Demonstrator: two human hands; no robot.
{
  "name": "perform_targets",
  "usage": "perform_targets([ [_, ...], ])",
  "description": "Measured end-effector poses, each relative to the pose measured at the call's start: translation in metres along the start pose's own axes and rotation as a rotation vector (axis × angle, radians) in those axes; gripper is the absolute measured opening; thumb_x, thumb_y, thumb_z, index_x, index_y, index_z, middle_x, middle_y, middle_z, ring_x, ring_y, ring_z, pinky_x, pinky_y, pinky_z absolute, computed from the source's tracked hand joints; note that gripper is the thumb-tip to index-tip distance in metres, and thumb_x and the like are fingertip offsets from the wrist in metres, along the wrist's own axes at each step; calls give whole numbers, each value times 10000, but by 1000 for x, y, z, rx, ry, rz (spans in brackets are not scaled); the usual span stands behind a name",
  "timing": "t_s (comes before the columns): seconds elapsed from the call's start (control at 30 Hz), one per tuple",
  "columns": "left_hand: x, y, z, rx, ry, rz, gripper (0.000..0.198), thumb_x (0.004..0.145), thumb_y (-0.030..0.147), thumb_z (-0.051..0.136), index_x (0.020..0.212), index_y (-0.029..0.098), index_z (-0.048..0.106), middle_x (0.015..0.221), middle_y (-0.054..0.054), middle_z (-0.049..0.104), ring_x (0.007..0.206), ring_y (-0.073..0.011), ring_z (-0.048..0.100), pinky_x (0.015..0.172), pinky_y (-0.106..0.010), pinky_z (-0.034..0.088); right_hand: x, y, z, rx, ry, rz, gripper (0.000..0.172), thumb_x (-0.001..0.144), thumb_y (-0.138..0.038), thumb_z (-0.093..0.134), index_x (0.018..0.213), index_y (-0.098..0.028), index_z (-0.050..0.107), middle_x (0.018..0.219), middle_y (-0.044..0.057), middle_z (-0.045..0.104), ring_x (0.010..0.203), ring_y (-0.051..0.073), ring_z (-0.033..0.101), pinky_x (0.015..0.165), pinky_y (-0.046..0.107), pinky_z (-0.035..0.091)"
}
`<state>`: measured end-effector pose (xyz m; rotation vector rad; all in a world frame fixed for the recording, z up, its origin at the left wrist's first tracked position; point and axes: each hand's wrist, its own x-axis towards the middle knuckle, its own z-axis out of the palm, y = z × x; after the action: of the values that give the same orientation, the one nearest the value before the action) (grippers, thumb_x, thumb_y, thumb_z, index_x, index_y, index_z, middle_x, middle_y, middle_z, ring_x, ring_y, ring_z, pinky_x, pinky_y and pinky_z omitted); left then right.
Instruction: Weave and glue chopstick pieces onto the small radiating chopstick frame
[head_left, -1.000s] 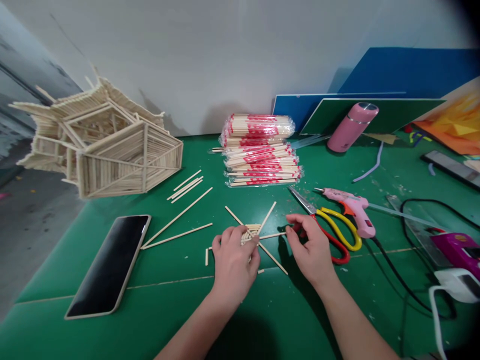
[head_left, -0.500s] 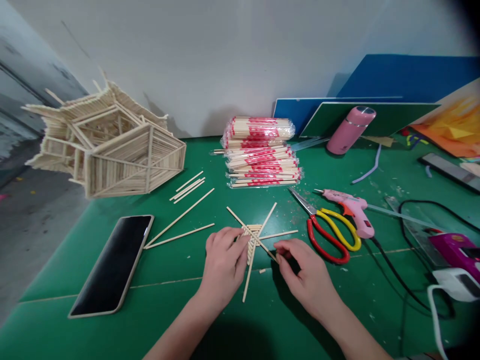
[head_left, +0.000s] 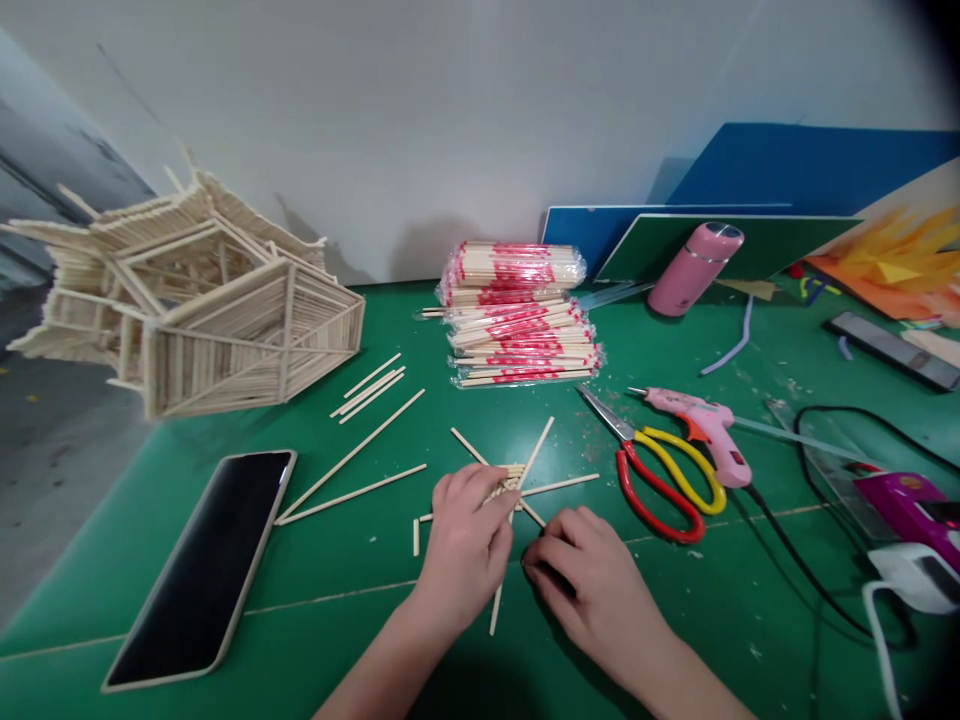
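Observation:
A star-like frame of crossed wooden sticks (head_left: 537, 452) lies on the green table, with short sticks packed at its middle. My left hand (head_left: 474, 515) rests over its centre and left side, fingertips pressed on the sticks and covering part of them. Just right of the frame's lower part, my right hand (head_left: 574, 570) has its fingers curled together near the tabletop; whatever is between them is hidden. A short stick piece (head_left: 416, 537) lies left of my left hand.
Scissors (head_left: 660, 485) and a pink glue gun (head_left: 709, 425) with a cord lie right. A phone (head_left: 202, 570), loose sticks (head_left: 371, 492) and a large stick model (head_left: 247, 330) are left. Bagged sticks (head_left: 525, 320) and a pink bottle (head_left: 694, 270) stand behind.
The view has shifted slightly. My left hand has moved right over the frame's centre; my right hand has dropped lower, off the stick's end. The short piece left of my left hand now shows.

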<state>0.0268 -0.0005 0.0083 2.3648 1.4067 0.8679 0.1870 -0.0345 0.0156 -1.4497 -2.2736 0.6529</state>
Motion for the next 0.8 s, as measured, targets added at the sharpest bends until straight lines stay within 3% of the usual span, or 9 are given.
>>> perform_targets([
  [0.33,0,-4,7,6,31,-16,230,745,103,473,925,174,597,1010,-102,585,979,-249,488,798,-437,379,7,-1,-1,-25,-46,9,163,817,-168,442,763,-201,592,744,30,517,710,159,443,614,299,364],
  [0.47,1,-2,2,12,71,-7,197,746,87,472,868,173,601,931,-87,592,926,-227,506,766,-397,384,4,-2,-4,46,-20,5,155,807,-177,460,828,-223,606,746,23,531,707,156,472,618,301,389],
  [0.53,1,3,-3,25,79,-12,163,752,96,478,815,180,604,851,-63,599,865,-209,515,751,-381,376,1,2,-10,112,72,23,183,803,-186,471,927,-240,593,785,23,546,725,152,500,626,292,410],
  [0.63,-4,12,-6,49,-3,22,129,779,154,480,804,188,602,798,-39,602,840,-202,515,778,-390,342,-4,23,-28,122,341,143,206,792,-204,494,984,-233,565,866,33,559,782,154,531,667,284,437],
  [0.73,-14,17,-1,121,-91,89,154,802,201,457,864,187,597,848,-47,611,916,-225,498,842,-416,284,-8,56,-50,-36,617,345,191,772,-267,527,955,-218,548,852,36,564,732,164,531,660,306,438],
  [0.8,-21,18,4,166,-128,133,173,803,186,448,905,185,589,880,-53,611,956,-229,480,869,-418,254,-12,78,-64,-164,712,466,227,762,-304,532,965,-205,538,831,42,554,690,169,523,622,310,436],
])
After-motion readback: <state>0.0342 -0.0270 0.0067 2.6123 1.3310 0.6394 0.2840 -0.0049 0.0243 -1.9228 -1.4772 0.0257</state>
